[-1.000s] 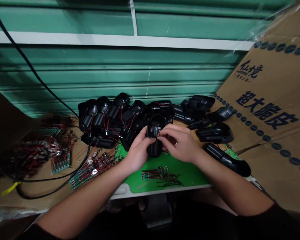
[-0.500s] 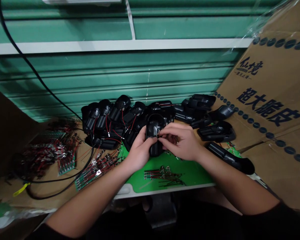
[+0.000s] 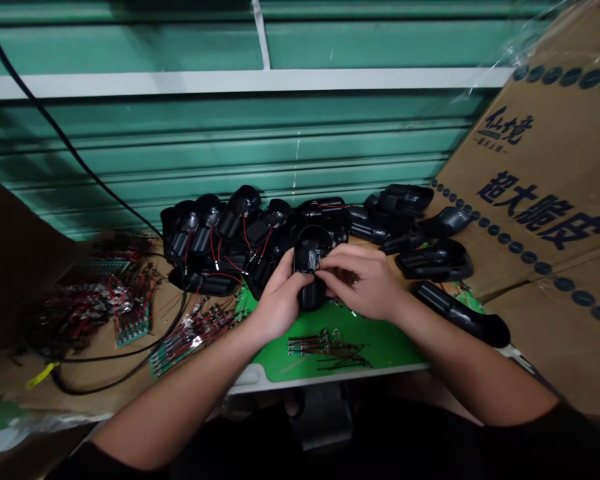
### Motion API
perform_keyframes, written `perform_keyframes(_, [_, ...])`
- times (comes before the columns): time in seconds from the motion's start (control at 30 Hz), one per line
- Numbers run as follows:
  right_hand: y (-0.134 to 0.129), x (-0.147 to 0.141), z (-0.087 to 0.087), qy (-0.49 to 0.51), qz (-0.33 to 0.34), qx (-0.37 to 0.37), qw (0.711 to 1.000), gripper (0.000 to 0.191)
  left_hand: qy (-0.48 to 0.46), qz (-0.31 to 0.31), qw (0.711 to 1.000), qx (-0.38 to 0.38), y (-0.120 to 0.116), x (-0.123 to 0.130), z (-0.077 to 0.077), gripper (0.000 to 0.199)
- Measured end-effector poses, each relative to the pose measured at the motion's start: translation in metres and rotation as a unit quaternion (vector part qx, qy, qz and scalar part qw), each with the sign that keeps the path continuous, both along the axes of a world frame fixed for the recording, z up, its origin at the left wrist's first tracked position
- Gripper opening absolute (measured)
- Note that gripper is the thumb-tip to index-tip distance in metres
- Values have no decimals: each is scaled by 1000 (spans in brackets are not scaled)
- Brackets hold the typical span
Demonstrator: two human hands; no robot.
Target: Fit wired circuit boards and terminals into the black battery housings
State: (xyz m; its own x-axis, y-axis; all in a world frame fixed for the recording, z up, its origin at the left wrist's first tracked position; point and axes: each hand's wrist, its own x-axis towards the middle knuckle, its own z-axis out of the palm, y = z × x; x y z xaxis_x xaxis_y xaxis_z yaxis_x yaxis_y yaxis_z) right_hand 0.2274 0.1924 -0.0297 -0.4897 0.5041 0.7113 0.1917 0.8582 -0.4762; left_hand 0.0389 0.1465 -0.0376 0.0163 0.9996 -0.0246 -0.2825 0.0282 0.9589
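Observation:
A black plastic housing (image 3: 310, 293) is held upright over the green board (image 3: 280, 360). My left hand (image 3: 283, 297) grips its left side, the thumb lying across the front. From the right, my right hand (image 3: 363, 280) has thumb and fingertips pinched together at the middle of the housing; whatever small part is between them is too small to make out. Several thin circuit strips with red and black wires (image 3: 313, 345) lie on the board just below my hands.
Several black housings (image 3: 245, 207) with red wires line the back; more (image 3: 460, 313) lie at right. Wired circuit boards (image 3: 195, 333) and a black cable (image 3: 105, 390) spread at left. A cardboard box (image 3: 555, 200) stands right, a green shutter (image 3: 180, 140) behind.
The right hand's fingertips have shifted slightly left and down on the housing. The left hand keeps its grip. The camera view has moved a little.

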Motion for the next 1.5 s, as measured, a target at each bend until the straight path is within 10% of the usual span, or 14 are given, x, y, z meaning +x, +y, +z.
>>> perform_keyframes(0.97, [-5,0,4,19,34,-101,994,12,35,-58,997,36,1,1,-1,45])
perform_keyframes(1.5, [-3,2,-1,-9,25,-18,999,11,-42,-24,999,-2,2,1,-5,44])
